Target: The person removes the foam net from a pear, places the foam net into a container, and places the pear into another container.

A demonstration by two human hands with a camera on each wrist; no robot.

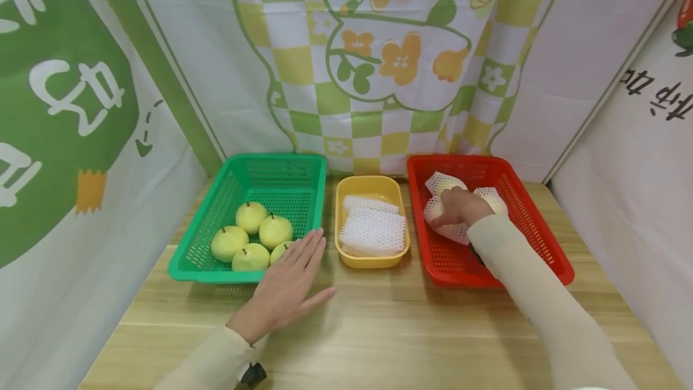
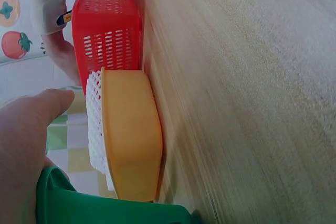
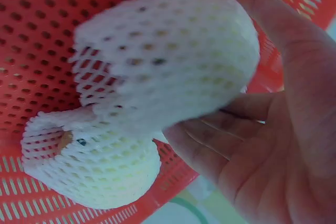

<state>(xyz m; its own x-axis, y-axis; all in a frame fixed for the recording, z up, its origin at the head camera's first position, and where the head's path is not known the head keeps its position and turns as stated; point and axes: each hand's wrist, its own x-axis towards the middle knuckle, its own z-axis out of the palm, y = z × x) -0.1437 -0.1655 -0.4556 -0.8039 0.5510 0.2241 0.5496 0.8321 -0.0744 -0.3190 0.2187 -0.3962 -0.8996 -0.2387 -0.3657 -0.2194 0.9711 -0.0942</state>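
Observation:
My left hand (image 1: 289,281) lies with straight fingers over the front right corner of the green basket (image 1: 181,260), thumb spread aside. Inside that basket sit several bare yellow-green pears (image 1: 251,217), one partly hidden behind the fingers. Reaching into the red basket (image 1: 541,251), my right hand (image 1: 460,206) has thumb and fingers around a pear in a white foam net (image 3: 173,56). Below it in the right wrist view lies another netted pear (image 3: 100,163). More netted pears (image 1: 494,200) rest beside the hand, partly covered by it.
Between the two baskets stands a small yellow bin (image 1: 373,262) holding flat white foam nets (image 1: 373,230). All three stand on a wooden table (image 1: 400,330). A checked curtain (image 1: 357,131) hangs behind, with printed cloth walls on both sides.

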